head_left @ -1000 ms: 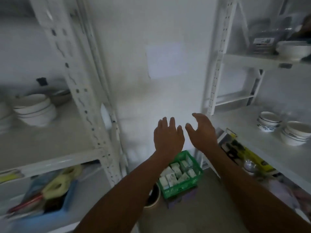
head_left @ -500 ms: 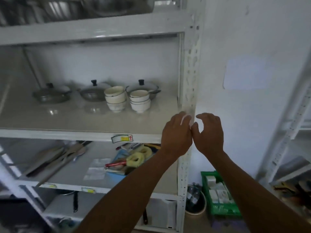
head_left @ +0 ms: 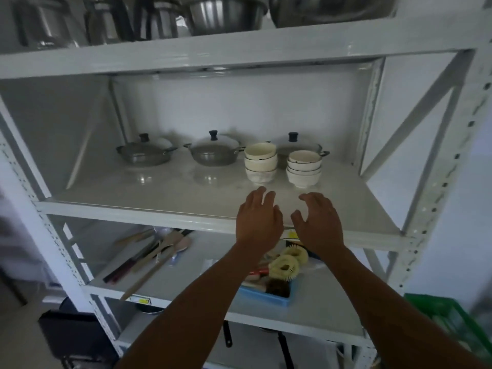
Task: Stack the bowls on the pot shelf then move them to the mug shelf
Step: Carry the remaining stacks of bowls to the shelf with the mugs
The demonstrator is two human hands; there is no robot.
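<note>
Your left hand (head_left: 258,219) and right hand (head_left: 318,222) are both stretched out over the near edge of the pot shelf (head_left: 159,194), side by side but not touching, backs up, fingers loosely spread and gripping nothing. The bowls sit farther back on that same shelf in 2 separate white stacks: the left stack (head_left: 261,162) lies just beyond your left fingertips, and the right stack (head_left: 304,167) stands just beside it, beyond your right hand, with a gap between the 2. Neither hand touches a bowl. Along the far side of the shelf stand 3 lidded pots: the left pot (head_left: 146,153), the middle pot (head_left: 214,153) almost against the left stack, and the right pot (head_left: 295,143) partly hidden behind the right stack. Above, the top shelf carries steel vessels (head_left: 226,16). Below your wrists, the lower shelf holds long utensils (head_left: 157,251) on the left and a blue tray (head_left: 266,298) with yellow brushes (head_left: 285,266).
</note>
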